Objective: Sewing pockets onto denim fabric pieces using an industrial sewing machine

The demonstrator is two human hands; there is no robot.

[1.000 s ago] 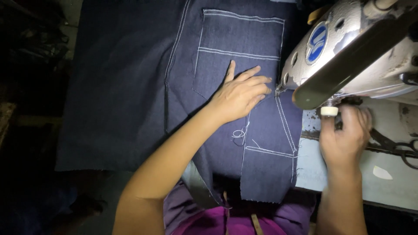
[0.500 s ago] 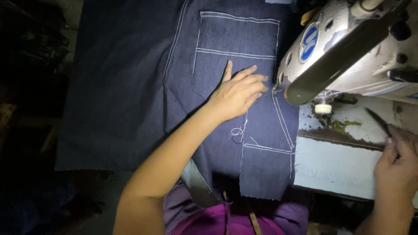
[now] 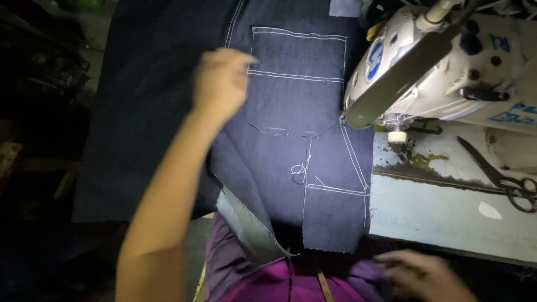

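Denim panel spread flat beside the sewing machine (image 3: 442, 67)

Your left hand (image 3: 221, 84) rests loosely curled on the denim panel (image 3: 291, 112) beside the stitched pocket (image 3: 296, 84), pinning the cloth flat on the desk (image 3: 442, 218). Your right hand (image 3: 422, 274) hovers empty, fingers relaxed, at the desk's near edge. Scissors (image 3: 503, 176) lie within reach.

Scissors (image 3: 506, 176) on the worn white table (image 3: 447, 218)
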